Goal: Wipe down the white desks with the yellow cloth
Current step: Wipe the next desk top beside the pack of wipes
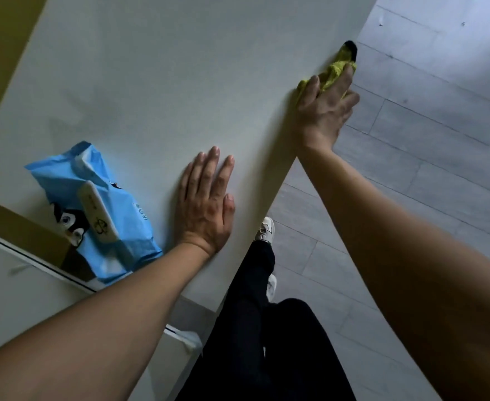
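A white desk (151, 82) fills the upper left of the head view. At its right edge my right hand (324, 108) grips a bunched yellow cloth (334, 71) and holds it against the edge; one dark corner of the cloth sticks out past my fingers. My left hand (207, 198) rests flat on the desktop near the front edge, fingers straight and spread a little, holding nothing.
A blue wet-wipes pack (99, 209) with a penguin print lies on the desk left of my left hand. A second white surface (12, 285) adjoins at lower left. Grey plank floor (425, 140) lies to the right; my dark trousers and white shoes (264, 228) are below the desk edge.
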`<move>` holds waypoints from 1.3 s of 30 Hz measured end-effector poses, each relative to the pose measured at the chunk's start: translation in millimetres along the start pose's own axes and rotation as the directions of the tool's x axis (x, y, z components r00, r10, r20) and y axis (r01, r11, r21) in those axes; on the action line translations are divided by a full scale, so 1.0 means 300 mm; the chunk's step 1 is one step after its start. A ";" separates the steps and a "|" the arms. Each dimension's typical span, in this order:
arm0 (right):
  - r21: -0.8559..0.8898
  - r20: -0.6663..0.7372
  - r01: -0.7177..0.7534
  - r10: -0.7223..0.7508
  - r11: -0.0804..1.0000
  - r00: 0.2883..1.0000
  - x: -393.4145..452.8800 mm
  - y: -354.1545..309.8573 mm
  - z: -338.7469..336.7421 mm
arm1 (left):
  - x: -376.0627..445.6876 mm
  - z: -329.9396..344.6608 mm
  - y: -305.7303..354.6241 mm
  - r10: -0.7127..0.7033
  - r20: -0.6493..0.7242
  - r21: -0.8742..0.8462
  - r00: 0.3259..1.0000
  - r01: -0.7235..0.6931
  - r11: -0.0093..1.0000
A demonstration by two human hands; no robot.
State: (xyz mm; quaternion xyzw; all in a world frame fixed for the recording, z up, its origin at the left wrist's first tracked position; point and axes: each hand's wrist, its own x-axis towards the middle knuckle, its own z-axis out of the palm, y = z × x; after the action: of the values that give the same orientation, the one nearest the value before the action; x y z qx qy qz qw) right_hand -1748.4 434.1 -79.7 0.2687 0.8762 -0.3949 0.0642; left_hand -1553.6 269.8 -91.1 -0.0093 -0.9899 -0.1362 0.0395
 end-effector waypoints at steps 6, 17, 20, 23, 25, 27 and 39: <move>0.057 -0.010 0.030 -0.029 0.998 1.000 -0.242 0.102 0.035 | -0.003 0.005 0.004 0.018 -0.024 0.038 1.000 -0.017 0.999; 0.115 0.136 0.115 -0.130 0.987 0.982 -1.014 0.430 0.063 | -0.020 0.008 -0.004 0.023 -0.087 0.003 0.996 -0.023 1.000; 0.135 0.140 0.070 -0.089 0.988 0.986 -1.013 0.424 0.063 | -0.023 0.008 0.005 0.018 -0.085 0.008 0.996 -0.017 1.000; 0.176 0.084 0.070 -0.086 0.982 0.993 -0.904 0.381 0.066 | -0.028 0.012 -0.003 0.030 -0.107 0.017 0.994 -0.029 0.999; 0.168 0.048 0.062 -0.071 0.984 0.996 -0.769 0.333 0.066 | -0.031 0.013 -0.002 0.038 -0.109 0.016 0.993 -0.036 0.999; 0.122 0.026 0.051 -0.054 0.991 0.998 -0.630 0.282 0.060 | -0.034 0.011 0.002 0.042 -0.093 0.013 0.995 -0.041 0.999; 0.180 -0.012 0.048 -0.047 0.983 0.999 -1.136 0.418 0.108 | -0.014 -0.071 -0.026 0.080 0.260 0.039 0.962 -0.093 0.995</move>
State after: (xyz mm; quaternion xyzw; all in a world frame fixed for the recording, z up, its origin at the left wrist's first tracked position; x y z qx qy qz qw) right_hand -1397.5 335.4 -73.5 0.2540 0.8434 -0.4728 0.0268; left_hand -1548.0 256.5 -73.1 -0.0691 -0.9883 -0.1070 -0.0837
